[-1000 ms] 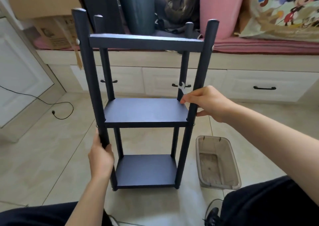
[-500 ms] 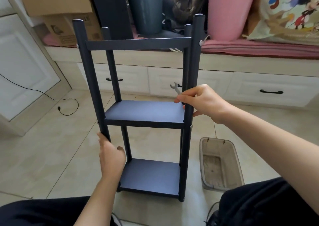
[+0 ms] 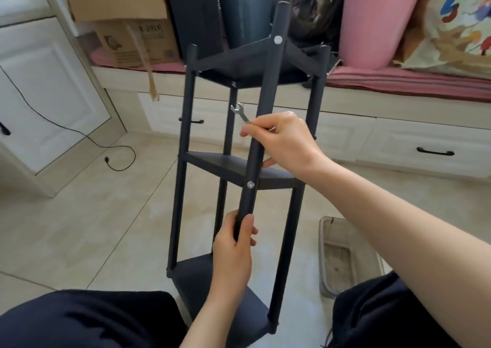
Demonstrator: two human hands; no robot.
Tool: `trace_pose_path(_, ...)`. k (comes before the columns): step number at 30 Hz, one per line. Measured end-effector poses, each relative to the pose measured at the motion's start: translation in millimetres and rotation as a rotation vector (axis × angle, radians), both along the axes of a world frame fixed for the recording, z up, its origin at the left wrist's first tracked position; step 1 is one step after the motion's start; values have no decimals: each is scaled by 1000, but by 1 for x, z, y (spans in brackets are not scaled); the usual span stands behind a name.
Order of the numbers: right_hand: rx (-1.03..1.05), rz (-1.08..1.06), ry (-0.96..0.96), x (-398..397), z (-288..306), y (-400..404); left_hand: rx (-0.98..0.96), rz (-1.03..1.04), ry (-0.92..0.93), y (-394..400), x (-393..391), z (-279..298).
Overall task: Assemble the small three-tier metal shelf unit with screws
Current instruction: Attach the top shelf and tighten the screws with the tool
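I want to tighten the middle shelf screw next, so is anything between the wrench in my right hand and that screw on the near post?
Nothing visible blocks it. The wrench sticks up from the right hand, which also wraps the near post. The middle screw sits lower on that post, facing the camera and uncovered; the left hand grips well below it.

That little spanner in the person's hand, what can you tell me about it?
The spanner is a small, thin, flat tool of silvery metal with an open, forked end. That end points up and to the left, in front of the dark shelf unit. Its lower end is hidden in the right hand, whose fingers pinch it while the same hand is wrapped round the near post. It touches no screw.
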State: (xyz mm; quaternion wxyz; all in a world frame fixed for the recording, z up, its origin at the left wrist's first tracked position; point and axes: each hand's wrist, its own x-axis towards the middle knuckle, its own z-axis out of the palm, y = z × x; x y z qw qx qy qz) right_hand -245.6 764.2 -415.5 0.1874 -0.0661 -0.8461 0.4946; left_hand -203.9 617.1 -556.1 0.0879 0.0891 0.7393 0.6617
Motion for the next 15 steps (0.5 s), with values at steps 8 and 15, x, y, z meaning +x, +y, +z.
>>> trace_pose_path(8, -26, -28, 59, -6, 9, -9, 44, 6, 36, -6, 1, 6)
trace_pose_path(15, -82, 128, -119, 2, 11, -11, 66, 75, 63, -18, -3, 9)
